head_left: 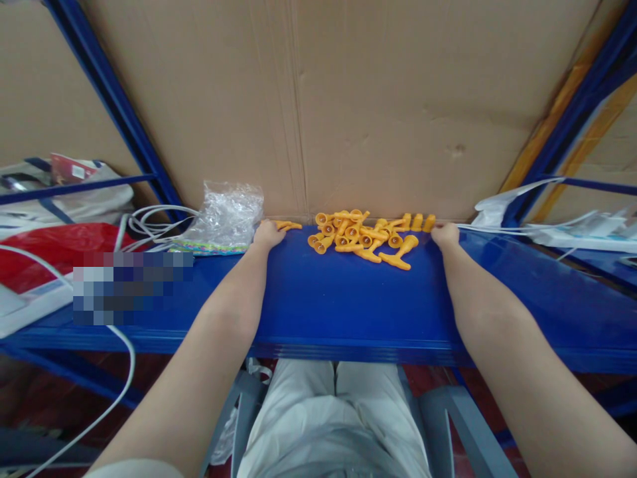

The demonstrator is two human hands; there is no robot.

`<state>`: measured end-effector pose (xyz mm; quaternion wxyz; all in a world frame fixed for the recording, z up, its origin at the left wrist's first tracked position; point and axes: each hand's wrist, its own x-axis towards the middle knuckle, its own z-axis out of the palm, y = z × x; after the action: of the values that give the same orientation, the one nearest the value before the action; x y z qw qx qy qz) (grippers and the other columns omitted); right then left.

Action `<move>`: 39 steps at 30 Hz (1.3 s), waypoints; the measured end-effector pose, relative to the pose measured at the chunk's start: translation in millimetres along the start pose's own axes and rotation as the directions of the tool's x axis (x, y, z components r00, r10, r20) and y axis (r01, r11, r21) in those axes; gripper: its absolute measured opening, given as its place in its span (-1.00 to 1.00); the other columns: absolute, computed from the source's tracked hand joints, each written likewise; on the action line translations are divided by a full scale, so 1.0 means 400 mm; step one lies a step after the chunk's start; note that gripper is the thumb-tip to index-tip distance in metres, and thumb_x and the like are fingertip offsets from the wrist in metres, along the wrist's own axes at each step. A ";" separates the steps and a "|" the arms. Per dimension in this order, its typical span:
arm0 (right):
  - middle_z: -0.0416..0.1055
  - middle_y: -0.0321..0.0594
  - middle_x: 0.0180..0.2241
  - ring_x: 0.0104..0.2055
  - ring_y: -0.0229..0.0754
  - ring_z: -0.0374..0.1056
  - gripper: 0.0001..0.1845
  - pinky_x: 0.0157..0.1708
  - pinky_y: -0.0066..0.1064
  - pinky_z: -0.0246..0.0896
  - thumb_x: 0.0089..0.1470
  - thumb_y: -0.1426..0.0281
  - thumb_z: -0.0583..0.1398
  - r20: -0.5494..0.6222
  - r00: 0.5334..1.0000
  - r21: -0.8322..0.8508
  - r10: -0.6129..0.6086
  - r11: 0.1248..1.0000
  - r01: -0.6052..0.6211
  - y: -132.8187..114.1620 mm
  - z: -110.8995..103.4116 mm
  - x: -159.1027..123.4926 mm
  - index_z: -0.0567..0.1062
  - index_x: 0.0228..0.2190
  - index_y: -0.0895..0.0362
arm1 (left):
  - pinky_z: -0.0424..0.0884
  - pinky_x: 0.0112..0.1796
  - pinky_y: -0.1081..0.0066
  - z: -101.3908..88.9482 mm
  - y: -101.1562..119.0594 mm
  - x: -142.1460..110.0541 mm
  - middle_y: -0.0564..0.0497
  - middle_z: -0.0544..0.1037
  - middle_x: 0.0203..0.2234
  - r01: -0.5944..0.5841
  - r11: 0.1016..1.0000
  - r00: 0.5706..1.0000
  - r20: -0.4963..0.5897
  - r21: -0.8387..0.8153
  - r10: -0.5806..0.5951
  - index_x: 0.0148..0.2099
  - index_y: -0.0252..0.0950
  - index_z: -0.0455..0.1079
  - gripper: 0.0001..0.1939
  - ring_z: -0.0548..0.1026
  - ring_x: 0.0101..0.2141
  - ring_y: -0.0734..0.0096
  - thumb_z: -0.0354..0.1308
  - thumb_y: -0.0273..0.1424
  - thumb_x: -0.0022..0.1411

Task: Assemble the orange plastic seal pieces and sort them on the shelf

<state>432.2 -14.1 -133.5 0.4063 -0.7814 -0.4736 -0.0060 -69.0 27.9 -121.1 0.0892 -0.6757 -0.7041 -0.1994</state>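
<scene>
A pile of orange-yellow plastic T-shaped pieces (353, 232) lies at the back of the blue table; several show hollow, flared ends with something small inside. Left of the pile, my left hand (269, 234) is closed at the end of a yellow T-shaped piece (288, 226) lying near the cardboard. To the right, several yellow pieces (417, 222) stand upright in a short row. My right hand (445, 234) has its fingers curled against the outermost upright piece (428, 223). My fingertips are small and partly hidden on both sides.
A clear plastic bag (226, 216) sits left of my left hand. White cables (149, 222), a red bag (64, 245) and a cloth bag (89, 192) lie farther left. Cardboard (358, 106) closes off the back between blue posts. A white power strip (587, 232) is at right.
</scene>
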 end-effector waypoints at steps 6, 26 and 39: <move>0.56 0.24 -0.04 0.09 0.18 0.50 -0.65 0.08 -0.12 0.40 0.27 0.35 0.10 -0.124 0.992 -0.129 0.019 0.991 -0.035 -0.065 -0.028 -0.042 0.63 -0.10 0.23 | 0.51 0.01 0.31 -0.016 0.013 -0.015 -0.21 0.69 -0.06 0.027 1.000 1.000 0.003 -0.002 -0.027 -0.01 -0.24 0.67 -0.57 0.62 0.03 0.01 0.11 -0.12 0.33; 0.63 -0.13 -0.36 -0.23 -0.12 0.53 -0.79 -0.18 -0.31 0.43 0.16 0.33 0.32 0.631 0.772 -0.042 -0.069 0.992 0.123 -0.216 -0.007 -0.024 0.60 -0.49 0.12 | 0.52 -0.05 0.27 -0.055 0.074 -0.028 -0.22 0.71 -0.17 -0.183 0.983 0.983 0.004 -0.019 0.183 -0.19 -0.33 0.65 -0.70 0.64 -0.08 0.01 0.06 -0.40 0.29; 0.62 0.01 -0.15 -0.07 -0.07 0.54 -0.70 -0.07 -0.32 0.40 0.39 0.35 0.08 0.724 0.689 -0.116 -0.042 0.977 0.181 -0.244 -0.027 -0.064 0.60 -0.22 0.14 | 0.51 -0.15 0.35 -0.047 0.069 -0.037 -0.22 0.71 -0.21 -0.212 0.977 0.977 0.004 0.009 0.212 -0.28 -0.34 0.62 -0.71 0.65 -0.15 0.09 0.04 -0.43 0.26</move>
<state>349.3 -18.3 -74.8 0.1167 -0.7244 -0.6387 0.2319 -43.4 6.8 -105.5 0.1122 -0.7468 -0.6291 -0.1843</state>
